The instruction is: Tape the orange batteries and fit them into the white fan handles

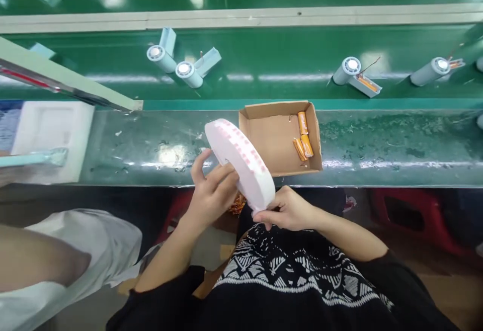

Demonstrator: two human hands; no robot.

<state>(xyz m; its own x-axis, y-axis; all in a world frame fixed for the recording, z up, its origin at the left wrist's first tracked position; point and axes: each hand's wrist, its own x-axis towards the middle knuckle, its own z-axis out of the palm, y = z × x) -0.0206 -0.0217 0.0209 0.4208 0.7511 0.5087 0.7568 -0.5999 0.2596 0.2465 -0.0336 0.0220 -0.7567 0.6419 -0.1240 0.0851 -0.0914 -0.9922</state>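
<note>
A wide white roll of tape point(241, 162) with pink print along its rim is held tilted in front of my body, over the bench edge. My left hand point(215, 187) grips it from the left, its fingers at the core hole and the index finger raised. At the roll's lower end, my right hand point(283, 210) is closed in a pinch on the tape's edge. Just behind the roll stands an open cardboard box point(269, 137). Several orange-wrapped cylinders point(303, 123) with thin wires lie in its right side.
Light-blue cylindrical lamp housings point(190, 74) with side boxes stand on the green belt point(264, 49). One housing point(349, 72) at right shows an orange part and wire. A pale metal bar point(71, 77) juts in at left, above a white foam tray point(81, 135). A person in a white garment point(98, 235) is close on my left.
</note>
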